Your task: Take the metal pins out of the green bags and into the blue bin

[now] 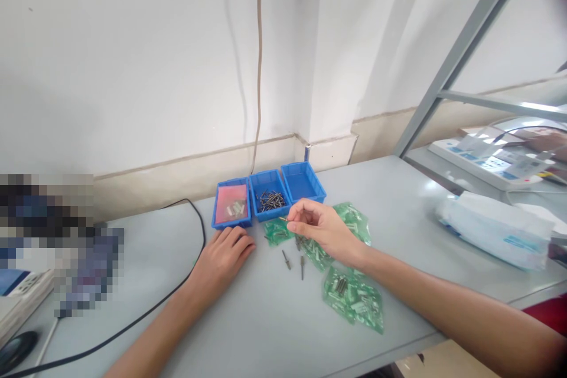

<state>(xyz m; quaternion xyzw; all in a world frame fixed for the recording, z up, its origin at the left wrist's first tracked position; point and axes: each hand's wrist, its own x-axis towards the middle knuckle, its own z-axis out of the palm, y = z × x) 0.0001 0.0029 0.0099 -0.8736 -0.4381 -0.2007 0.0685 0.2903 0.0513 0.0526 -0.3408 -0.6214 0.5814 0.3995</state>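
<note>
My right hand (pixel 322 229) is closed in a pinch on a small thin metal pin (pixel 284 219), its tip pointing left. The hand hovers over green plastic bags (pixel 316 254) near the bins. My left hand (pixel 227 253) rests on the table with fingers loosely laid down, nothing visible in it, just in front of the left blue bin (pixel 214 220). That bin holds a pink bag (pixel 231 201) with pale pieces. Many dark metal pins (pixel 271 201) fill part of the middle blue bin (pixel 252 189). Two loose pins, one (pixel 302 267) upright in view, lie between my hands.
The right blue bin (pixel 303 182) stands beside the others. Another green bag (pixel 353 300) of metal pieces lies nearer the front edge. A black cable (pixel 146 313) curves along the left. At right are a white plastic packet (pixel 496 229) and a metal frame (pixel 460 35).
</note>
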